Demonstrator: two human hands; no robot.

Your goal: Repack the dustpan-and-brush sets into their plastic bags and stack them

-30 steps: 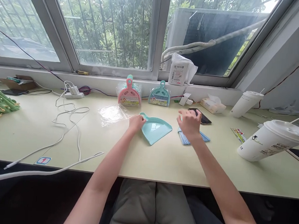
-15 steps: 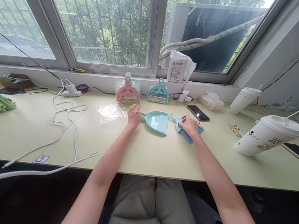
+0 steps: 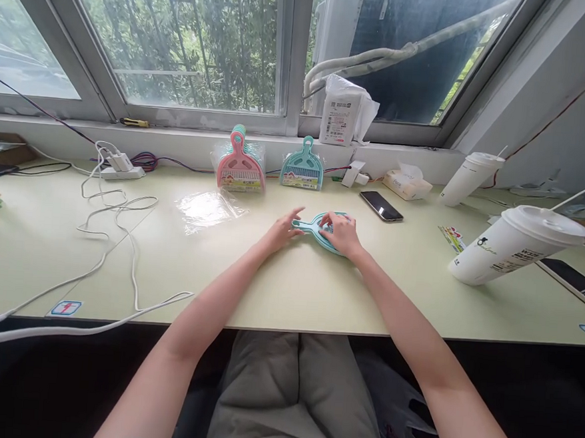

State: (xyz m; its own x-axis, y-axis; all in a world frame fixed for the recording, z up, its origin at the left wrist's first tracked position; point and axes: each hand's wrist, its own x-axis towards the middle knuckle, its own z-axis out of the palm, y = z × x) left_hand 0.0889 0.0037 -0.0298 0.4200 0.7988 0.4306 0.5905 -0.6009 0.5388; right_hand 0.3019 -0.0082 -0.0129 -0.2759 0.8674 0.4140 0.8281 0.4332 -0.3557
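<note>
A small teal dustpan (image 3: 318,229) lies on the pale green desk (image 3: 287,292) in front of me. My right hand (image 3: 340,233) rests on top of it, fingers curled, pressing the little blue brush into the pan; the brush is mostly hidden under the hand. My left hand (image 3: 282,229) touches the dustpan's handle end with its fingers spread. A crumpled clear plastic wrapper (image 3: 208,208) lies left of my left hand.
A pink packaged dustpan set (image 3: 240,169) and a teal one (image 3: 302,169) lean on the window ledge. A phone (image 3: 380,206), tissue pack (image 3: 406,183), two white lidded cups (image 3: 516,246) (image 3: 469,180) stand right. White cables (image 3: 116,233) and a power strip (image 3: 118,169) lie left.
My right hand carried the brush left onto the dustpan. My left hand stayed at the handle. The camera tilted down slightly.
</note>
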